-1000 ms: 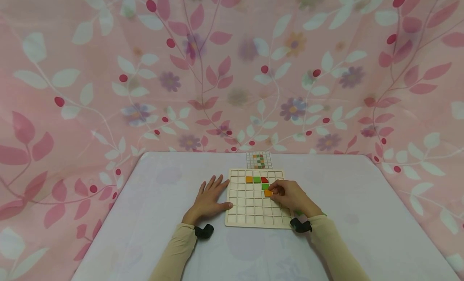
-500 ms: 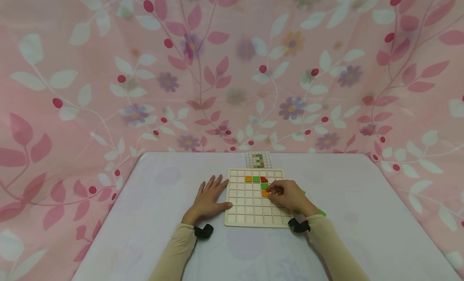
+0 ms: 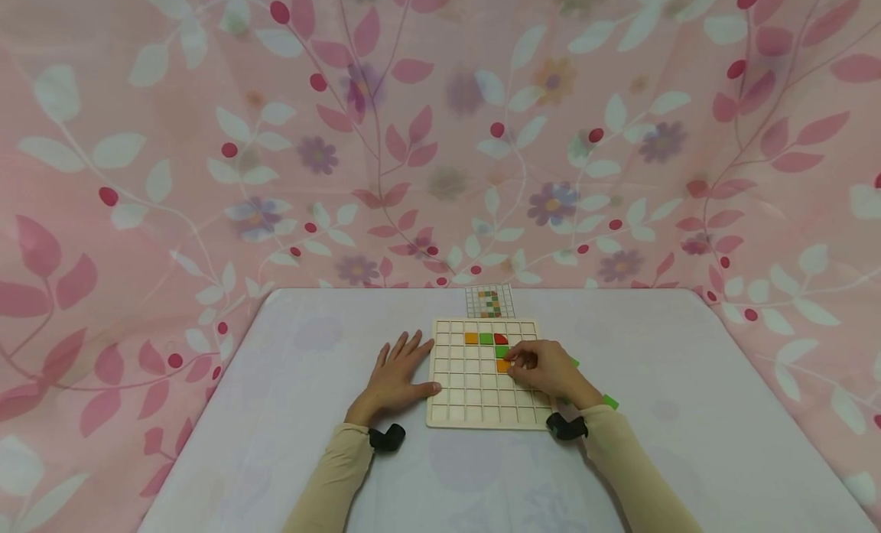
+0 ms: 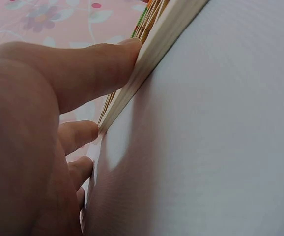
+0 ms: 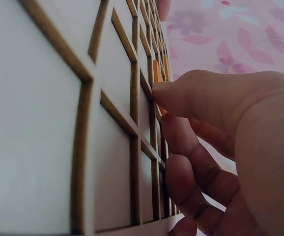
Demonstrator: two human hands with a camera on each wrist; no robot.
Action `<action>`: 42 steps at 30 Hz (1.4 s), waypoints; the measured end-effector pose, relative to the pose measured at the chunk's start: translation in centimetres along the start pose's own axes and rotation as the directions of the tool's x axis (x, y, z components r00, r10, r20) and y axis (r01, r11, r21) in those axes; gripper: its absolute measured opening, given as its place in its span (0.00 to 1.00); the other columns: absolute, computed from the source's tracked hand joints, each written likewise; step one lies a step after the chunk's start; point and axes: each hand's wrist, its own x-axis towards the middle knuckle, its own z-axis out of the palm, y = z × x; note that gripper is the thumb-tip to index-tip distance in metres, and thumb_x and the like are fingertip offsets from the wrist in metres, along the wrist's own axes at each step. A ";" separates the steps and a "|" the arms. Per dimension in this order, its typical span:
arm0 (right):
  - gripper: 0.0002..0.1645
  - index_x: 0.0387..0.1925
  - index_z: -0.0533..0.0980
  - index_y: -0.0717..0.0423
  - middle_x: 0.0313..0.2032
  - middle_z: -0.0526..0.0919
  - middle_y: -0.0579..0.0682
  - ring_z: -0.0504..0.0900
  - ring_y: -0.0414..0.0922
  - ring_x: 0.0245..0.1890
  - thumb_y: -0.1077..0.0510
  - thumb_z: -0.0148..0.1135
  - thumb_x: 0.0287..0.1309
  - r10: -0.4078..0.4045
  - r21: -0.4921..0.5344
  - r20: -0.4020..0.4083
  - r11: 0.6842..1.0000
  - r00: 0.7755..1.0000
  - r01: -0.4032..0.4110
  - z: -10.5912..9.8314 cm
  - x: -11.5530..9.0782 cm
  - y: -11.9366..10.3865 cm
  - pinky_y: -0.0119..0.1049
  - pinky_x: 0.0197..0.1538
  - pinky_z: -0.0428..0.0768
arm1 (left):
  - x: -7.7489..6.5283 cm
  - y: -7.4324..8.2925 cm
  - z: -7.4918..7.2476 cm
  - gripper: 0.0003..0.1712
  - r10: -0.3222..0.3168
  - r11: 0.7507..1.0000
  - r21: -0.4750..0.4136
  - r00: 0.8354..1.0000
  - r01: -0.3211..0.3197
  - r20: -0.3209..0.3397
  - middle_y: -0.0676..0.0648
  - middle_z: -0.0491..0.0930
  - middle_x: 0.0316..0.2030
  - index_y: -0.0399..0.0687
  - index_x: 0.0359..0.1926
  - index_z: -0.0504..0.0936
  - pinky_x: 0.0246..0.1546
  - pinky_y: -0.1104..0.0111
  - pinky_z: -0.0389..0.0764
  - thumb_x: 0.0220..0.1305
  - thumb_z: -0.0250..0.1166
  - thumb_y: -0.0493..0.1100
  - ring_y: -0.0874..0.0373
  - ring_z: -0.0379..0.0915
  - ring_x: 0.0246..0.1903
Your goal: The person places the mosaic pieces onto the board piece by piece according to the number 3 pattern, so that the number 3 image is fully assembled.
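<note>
A pale wooden grid board (image 3: pixel 468 411) lies on the table in the head view. My right hand (image 3: pixel 544 367) pinches an orange square tile (image 3: pixel 504 366) between thumb and fingers, down at the grid just below a green tile (image 3: pixel 502 352). In the right wrist view that orange tile (image 5: pixel 156 72) stands partly above the grid ridges, by the thumb tip. Along the row above lie another orange tile (image 3: pixel 471 339), a green one (image 3: pixel 486 339) and a red rounded piece (image 3: pixel 501 339). With fingers spread, my left hand (image 3: pixel 395 380) touches the board's left edge, the thumb (image 4: pixel 102 69) against its side.
Behind the board lies a printed grid card (image 3: pixel 490 302) with a coloured pattern. Loose green tiles (image 3: pixel 610 402) show beside my right wrist, partly hidden by it. A white cloth covers the table (image 3: pixel 330 326); a floral curtain (image 3: pixel 440 135) hangs behind.
My right hand has moved slightly left, bringing the orange tile into line under the green one. Green tiles by the right wrist show more. The left hand stays at the board's edge.
</note>
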 end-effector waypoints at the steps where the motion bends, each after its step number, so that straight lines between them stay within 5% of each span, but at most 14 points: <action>1: 0.08 0.44 0.88 0.48 0.31 0.84 0.41 0.76 0.41 0.30 0.56 0.75 0.62 -0.006 0.004 0.005 1.000 1.000 0.006 0.0 0.0 0.0 0.29 0.34 0.74 | 0.0 0.0 0.0 0.51 0.003 1.000 -0.005 1.000 -0.003 -0.004 0.40 0.51 0.85 0.50 0.83 0.62 0.81 0.35 0.37 0.66 0.67 0.64 0.38 0.38 0.85; 9: 0.07 0.44 0.87 0.51 0.34 0.86 0.43 0.80 0.41 0.33 0.55 0.72 0.67 -0.036 0.005 -0.054 0.999 0.998 0.037 -1.6 -0.4 0.5 0.31 0.38 0.80 | -0.1 -0.2 0.2 0.51 0.019 1.000 -0.023 0.999 -0.019 -0.029 0.38 0.53 0.84 0.47 0.82 0.63 0.80 0.33 0.36 0.65 0.67 0.64 0.35 0.39 0.84; 16: 0.07 0.44 0.86 0.55 0.32 0.84 0.42 0.79 0.41 0.33 0.57 0.72 0.67 -0.013 -0.117 -0.087 0.993 0.996 0.003 -5.4 -3.4 2.5 0.31 0.38 0.80 | -0.1 -0.1 0.5 0.52 0.007 1.000 -0.003 1.000 -0.007 0.005 0.40 0.52 0.85 0.51 0.83 0.62 0.81 0.34 0.39 0.66 0.67 0.66 0.38 0.38 0.85; 21: 0.07 0.43 0.85 0.55 0.31 0.84 0.41 0.78 0.38 0.32 0.58 0.73 0.65 -0.007 -0.212 -0.077 0.977 0.997 -0.010 -6.9 -5.6 4.5 0.30 0.36 0.80 | -0.1 -0.4 0.8 0.51 0.032 0.999 -0.003 0.999 -0.033 -0.038 0.37 0.54 0.83 0.48 0.82 0.64 0.79 0.32 0.40 0.65 0.67 0.66 0.35 0.41 0.84; 34: 0.15 0.44 0.85 0.54 0.34 0.85 0.40 0.80 0.38 0.35 0.51 0.77 0.62 0.108 -0.275 -0.124 0.951 0.986 -0.139 -8.0 -11.5 6.6 0.28 0.39 0.83 | 0.0 -0.6 0.7 0.52 0.045 0.999 -0.015 0.998 -0.045 -0.054 0.36 0.54 0.83 0.47 0.82 0.64 0.79 0.31 0.38 0.65 0.68 0.66 0.33 0.41 0.84; 42: 0.15 0.45 0.85 0.53 0.36 0.87 0.41 0.79 0.30 0.33 0.50 0.77 0.62 0.072 -0.195 -0.204 0.974 0.976 -0.112 -7.6 -14.2 7.0 0.28 0.38 0.83 | 0.0 -0.5 0.5 0.51 0.029 1.000 0.005 0.999 -0.028 -0.036 0.38 0.53 0.84 0.48 0.82 0.63 0.79 0.32 0.39 0.65 0.68 0.64 0.35 0.40 0.84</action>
